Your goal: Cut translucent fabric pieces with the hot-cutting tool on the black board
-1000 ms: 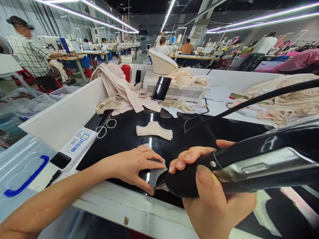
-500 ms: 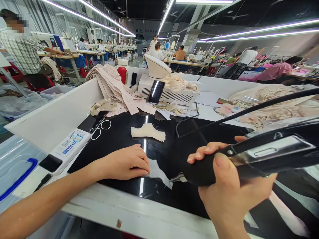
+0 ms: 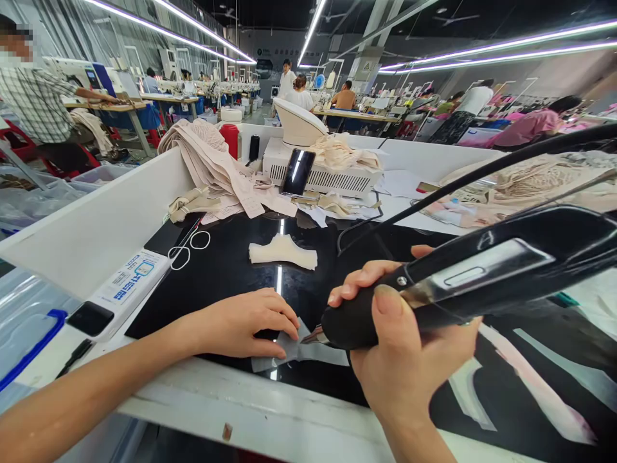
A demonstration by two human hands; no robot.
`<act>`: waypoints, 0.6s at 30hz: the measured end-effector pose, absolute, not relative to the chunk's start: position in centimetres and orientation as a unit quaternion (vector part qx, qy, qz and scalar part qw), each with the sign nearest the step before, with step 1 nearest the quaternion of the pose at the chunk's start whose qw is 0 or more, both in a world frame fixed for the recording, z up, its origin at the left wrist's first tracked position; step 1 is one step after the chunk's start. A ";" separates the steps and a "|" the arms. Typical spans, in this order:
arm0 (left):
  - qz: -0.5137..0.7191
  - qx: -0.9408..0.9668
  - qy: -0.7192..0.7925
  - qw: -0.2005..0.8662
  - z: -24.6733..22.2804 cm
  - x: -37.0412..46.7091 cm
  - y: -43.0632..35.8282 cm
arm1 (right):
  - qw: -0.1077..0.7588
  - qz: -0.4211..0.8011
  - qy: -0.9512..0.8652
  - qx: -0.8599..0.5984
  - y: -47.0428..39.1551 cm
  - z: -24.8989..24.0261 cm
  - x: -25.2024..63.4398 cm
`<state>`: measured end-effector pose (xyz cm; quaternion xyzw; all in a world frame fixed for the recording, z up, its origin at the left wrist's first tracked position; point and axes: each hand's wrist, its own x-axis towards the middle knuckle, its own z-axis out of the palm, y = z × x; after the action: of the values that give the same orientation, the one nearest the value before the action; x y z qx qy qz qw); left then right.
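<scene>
My right hand [image 3: 409, 341] is wrapped round a black corded hand tool [image 3: 463, 270] with a small metal tip. That tip touches a thin whitish fabric piece [image 3: 322, 352] lying on the black board [image 3: 216, 280]. My left hand [image 3: 255, 321] rests on the left part of the same piece, thumb and fingers apart, its fingertips just left of the tip. Part of the fabric is hidden under my hands. Beyond them lies a cream stack of cut pieces [image 3: 283, 252], curved with a raised middle.
Scissors [image 3: 180, 257] lie at the left, beside a white box [image 3: 126, 283] and a small black device [image 3: 90, 318]. Beige fabric strips [image 3: 207, 161], a propped phone [image 3: 297, 172] and a slotted white machine [image 3: 321, 183] stand behind. Cut strips [image 3: 540, 379] lie right. A black cable [image 3: 482, 173] crosses above.
The tool and my right hand have moved left, bringing the tip close to my left fingers. The fabric piece has changed position, and my left fingers have spread over it. The view has shifted slightly.
</scene>
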<state>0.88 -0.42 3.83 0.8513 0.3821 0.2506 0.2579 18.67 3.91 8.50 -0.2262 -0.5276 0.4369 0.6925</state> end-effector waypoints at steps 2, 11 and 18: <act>0.247 0.852 0.382 0.260 4.0 0.8 -0.5 | 0.693 0.439 -0.528 -0.220 3.7 8.2 18.6; 0.235 0.850 0.388 0.268 4.3 0.8 -0.7 | 0.679 0.444 -0.544 -0.216 2.9 8.1 19.3; 0.232 0.852 0.391 0.262 4.5 0.9 -0.6 | 0.683 0.440 -0.543 -0.210 2.6 8.0 19.3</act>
<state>0.90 -0.63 4.47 0.8515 0.3910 0.2316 0.2615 19.31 2.61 8.01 -0.2104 -0.5432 0.4402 0.6833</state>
